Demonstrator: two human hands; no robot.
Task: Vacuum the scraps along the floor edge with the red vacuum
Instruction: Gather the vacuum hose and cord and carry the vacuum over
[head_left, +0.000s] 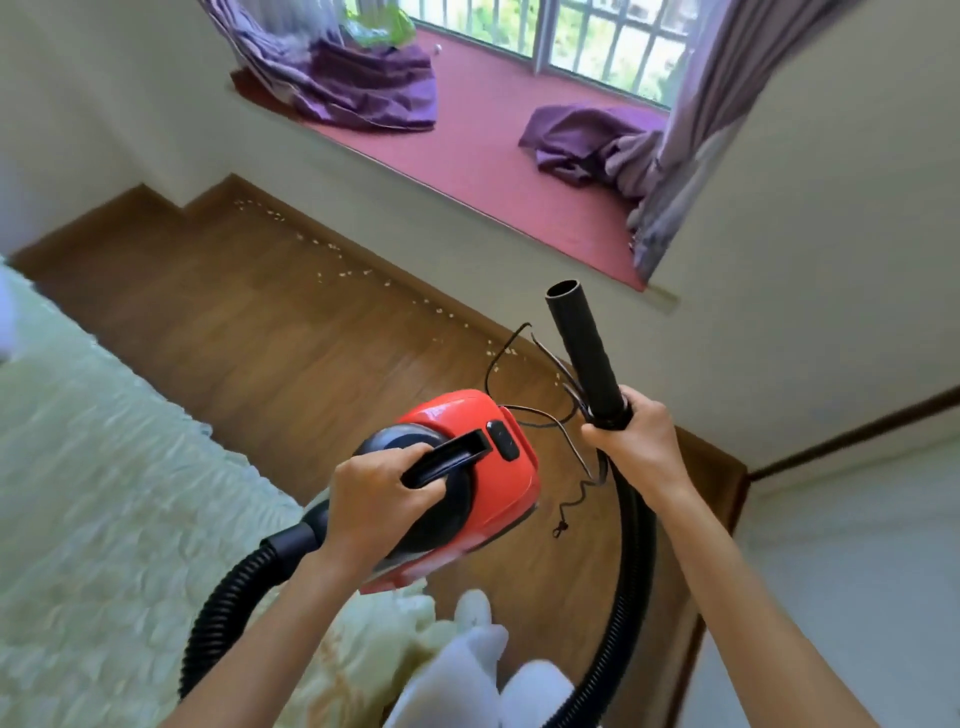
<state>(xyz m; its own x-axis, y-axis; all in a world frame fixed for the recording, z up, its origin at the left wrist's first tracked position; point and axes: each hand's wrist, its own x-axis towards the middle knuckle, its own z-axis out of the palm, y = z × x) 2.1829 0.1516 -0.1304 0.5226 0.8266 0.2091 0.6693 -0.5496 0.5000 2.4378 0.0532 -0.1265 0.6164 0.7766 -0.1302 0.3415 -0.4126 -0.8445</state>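
The left hand (376, 499) is gripping the vacuum (478, 457) handle; right hand (636, 441) fingers are curling round the nozzle (584, 348), scraps (441, 310) lying along the floor (234, 322) edge.

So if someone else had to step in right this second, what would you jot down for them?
Left hand grips the carry handle of the red vacuum, lifted above the floor. Right hand holds the black nozzle tube, its open end pointing up, away from the floor. The scraps lie in a line along the skirting under the window sill. Nothing looks vacuumed yet. Left: lower the nozzle and run it along that line.
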